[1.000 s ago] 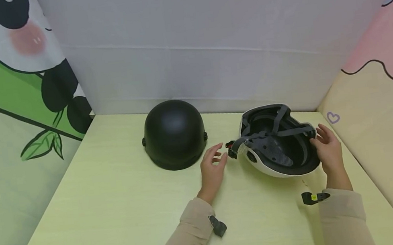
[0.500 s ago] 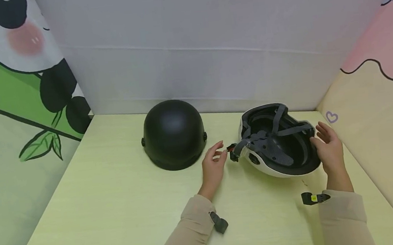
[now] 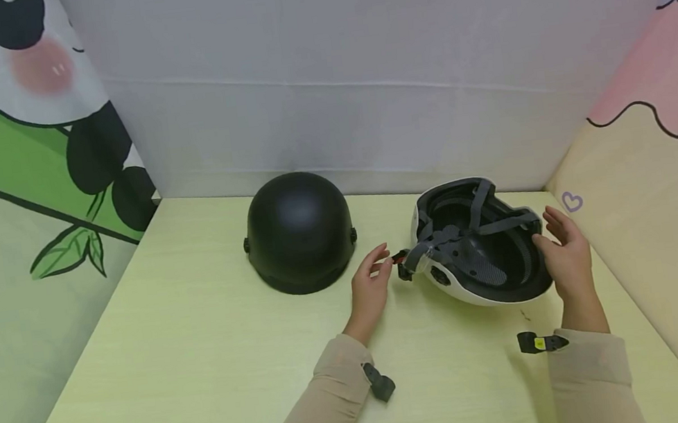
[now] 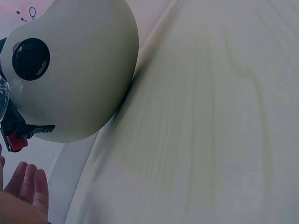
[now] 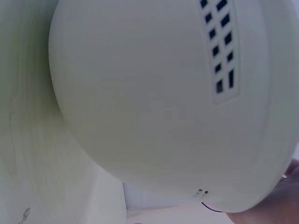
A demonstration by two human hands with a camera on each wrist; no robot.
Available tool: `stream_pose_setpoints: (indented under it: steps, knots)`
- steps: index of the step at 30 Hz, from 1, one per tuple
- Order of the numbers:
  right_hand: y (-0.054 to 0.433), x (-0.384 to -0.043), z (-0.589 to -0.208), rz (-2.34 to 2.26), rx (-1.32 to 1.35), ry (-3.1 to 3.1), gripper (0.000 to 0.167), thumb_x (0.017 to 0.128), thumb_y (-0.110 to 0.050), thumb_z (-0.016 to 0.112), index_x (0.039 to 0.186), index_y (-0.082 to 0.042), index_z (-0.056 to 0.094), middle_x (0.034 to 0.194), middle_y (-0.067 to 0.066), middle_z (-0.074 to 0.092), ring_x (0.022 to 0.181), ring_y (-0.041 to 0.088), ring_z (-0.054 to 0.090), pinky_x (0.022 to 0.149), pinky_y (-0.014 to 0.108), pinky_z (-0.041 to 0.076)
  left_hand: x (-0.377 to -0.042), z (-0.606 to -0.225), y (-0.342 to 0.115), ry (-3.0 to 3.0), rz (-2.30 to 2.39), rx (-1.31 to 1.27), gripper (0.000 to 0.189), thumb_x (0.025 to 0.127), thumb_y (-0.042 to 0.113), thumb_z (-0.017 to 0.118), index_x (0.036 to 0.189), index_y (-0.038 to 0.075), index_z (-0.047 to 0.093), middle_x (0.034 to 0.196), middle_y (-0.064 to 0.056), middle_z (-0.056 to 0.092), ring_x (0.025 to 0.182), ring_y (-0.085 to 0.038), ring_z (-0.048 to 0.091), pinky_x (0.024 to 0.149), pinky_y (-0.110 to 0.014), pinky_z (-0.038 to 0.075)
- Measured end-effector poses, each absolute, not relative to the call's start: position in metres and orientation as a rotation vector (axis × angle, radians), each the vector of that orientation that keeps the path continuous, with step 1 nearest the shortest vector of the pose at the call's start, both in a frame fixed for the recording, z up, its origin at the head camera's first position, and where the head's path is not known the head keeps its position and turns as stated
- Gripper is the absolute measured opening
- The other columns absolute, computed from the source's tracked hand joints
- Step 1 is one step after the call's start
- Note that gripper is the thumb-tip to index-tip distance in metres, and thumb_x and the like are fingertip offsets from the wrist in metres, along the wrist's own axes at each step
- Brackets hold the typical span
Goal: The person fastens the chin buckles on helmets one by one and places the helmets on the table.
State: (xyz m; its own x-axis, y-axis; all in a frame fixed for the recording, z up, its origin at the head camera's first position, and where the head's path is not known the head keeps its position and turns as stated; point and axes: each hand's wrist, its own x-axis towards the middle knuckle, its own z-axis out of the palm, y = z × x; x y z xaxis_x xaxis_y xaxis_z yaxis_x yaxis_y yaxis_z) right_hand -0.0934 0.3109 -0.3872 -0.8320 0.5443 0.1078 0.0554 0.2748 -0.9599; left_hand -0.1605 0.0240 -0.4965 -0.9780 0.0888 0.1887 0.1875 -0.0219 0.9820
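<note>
A white helmet (image 3: 475,301) lies upside down at the right of the table, its dark padded inside and grey straps showing. My right hand (image 3: 567,259) grips its right rim, thumb over the edge; in the right wrist view the white shell hides most of that hand. Off the helmet's left side hangs the chin-strap buckle (image 3: 404,267), black with a red part. My left hand (image 3: 370,295) is beside it with loosely bent fingers, and the thumb tip is close to the buckle. Whether they touch I cannot tell. The left wrist view shows fingers (image 4: 29,184) below the buckle, apart from it.
Dome up, a black helmet (image 3: 300,233) stands on the table left of my left hand. Behind the pale yellow table (image 3: 206,366) rises a grey-white cloth wall (image 3: 314,102). Printed side panels with cartoon figures border the table on the left and right.
My left hand has shifted slightly right, nearer the buckle, and the buckle has swung down a little. The right hand stays on the white helmet's rim.
</note>
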Motion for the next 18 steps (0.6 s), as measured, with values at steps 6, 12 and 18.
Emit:
stream_pose_setpoints:
  steps: [6,12,18]
  knots:
    - [0.309,-0.091,-0.383,1.601,-0.540,-2.119,0.057,0.095,0.000,0.051,0.150,-0.012,0.040,0.151,0.008,0.039,0.138,0.020,0.033,0.110,0.032,0.025,-0.164,-0.496,0.023,-2.136,-2.275,-0.337,0.036,0.101,0.017,0.056,0.136,0.008,0.057,0.116,-0.011,0.065,0.100,-0.027,0.062,0.083,-0.036,0.053]
    - [0.306,-0.090,-0.380,1.603,-0.500,-2.110,0.057,0.095,0.001,0.052,0.149,-0.012,0.041,0.151,0.009,0.039,0.138,0.020,0.034,0.110,0.033,0.026,-0.154,-0.472,0.016,-2.138,-2.375,-0.384,0.035,0.102,0.013,0.053,0.135,0.002,0.056,0.106,-0.017,0.068,0.095,-0.029,0.064,0.081,-0.036,0.053]
    - [0.301,-0.090,-0.379,1.577,-0.450,-2.110,0.056,0.095,0.001,0.053,0.148,-0.012,0.043,0.149,0.010,0.042,0.136,0.022,0.037,0.107,0.032,0.029,-0.152,-0.466,0.016,-2.091,-2.431,-0.414,0.033,0.102,0.009,0.053,0.132,-0.001,0.058,0.109,-0.018,0.067,0.095,-0.022,0.064,0.080,-0.035,0.054]
